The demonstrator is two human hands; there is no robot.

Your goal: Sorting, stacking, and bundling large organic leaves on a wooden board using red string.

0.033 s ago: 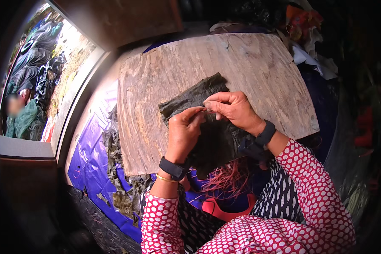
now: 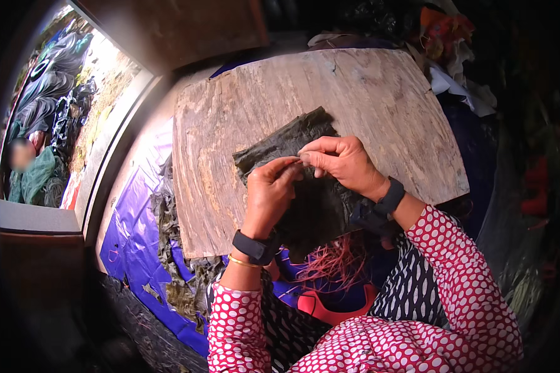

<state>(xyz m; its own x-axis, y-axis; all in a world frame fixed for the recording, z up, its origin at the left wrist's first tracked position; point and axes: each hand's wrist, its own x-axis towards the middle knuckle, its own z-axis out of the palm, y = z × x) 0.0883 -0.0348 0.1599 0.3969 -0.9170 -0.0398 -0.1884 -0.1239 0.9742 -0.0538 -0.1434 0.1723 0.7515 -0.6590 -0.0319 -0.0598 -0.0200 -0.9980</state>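
My left hand (image 2: pixel 270 193) and my right hand (image 2: pixel 345 163) meet at their fingertips, both closed in a pinch. Between them a short bit of thin reddish string (image 2: pixel 300 161) seems to show; most of it is hidden by the fingers. Right under the hands lies a dark, wrinkled, folded sheet (image 2: pixel 286 138) that looks like dried seaweed. Its far edge is rolled or folded over, and its near part falls in shadow between my forearms. A wooden board (image 2: pixel 379 93) bears the sheet.
A tangle of reddish strings (image 2: pixel 336 264) lies near my lap, by a red curved rim (image 2: pixel 336 311). Purple plastic sheeting (image 2: pixel 137 230) and dark leafy scraps (image 2: pixel 186 289) are left of the board. Crumpled white material (image 2: pixel 457 90) sits at the far right; a doorway frame (image 2: pixel 121 133) stands left.
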